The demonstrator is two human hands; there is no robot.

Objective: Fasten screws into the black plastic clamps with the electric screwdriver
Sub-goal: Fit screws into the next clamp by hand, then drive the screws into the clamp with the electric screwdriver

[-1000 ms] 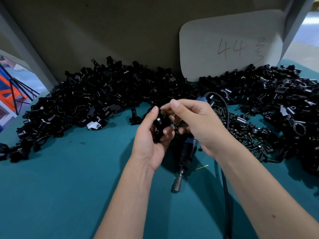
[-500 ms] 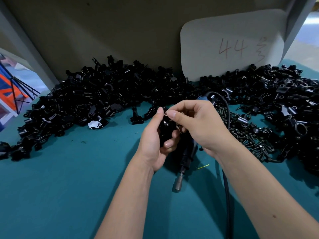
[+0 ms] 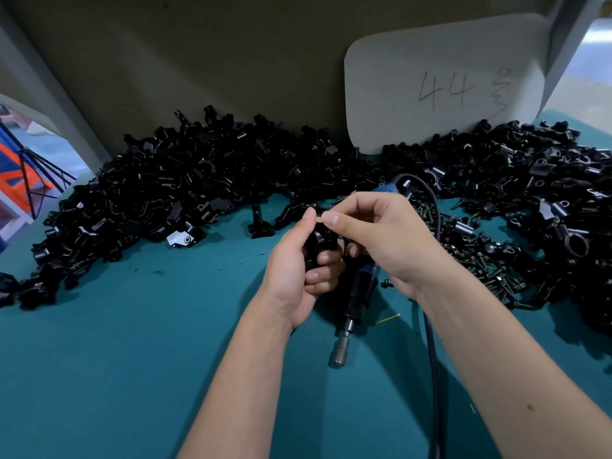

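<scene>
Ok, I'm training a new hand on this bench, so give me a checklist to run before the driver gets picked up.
1. Black plastic clamp gripped in left hand: ok.
2. Small screw pinched by right hand at the clamp's top: ok.
3. Screw seated in its hole: cannot tell.
4. Blue-and-black electric screwdriver within reach on the teal mat: ok.
5. Right hand free for the driver: not ok.
6. Black power cord clear of the forearm: not ok.

The black clamp [image 3: 319, 241] is largely hidden within the fingers [image 3: 323, 260] of the left hand [image 3: 298, 270]. What is pinched by the right hand [image 3: 381, 240] above it is too small to be identified. The screwdriver [image 3: 359, 293] body is partly covered behind the fingers, and its cable [image 3: 433, 376] is cut off by the lower edge.
</scene>
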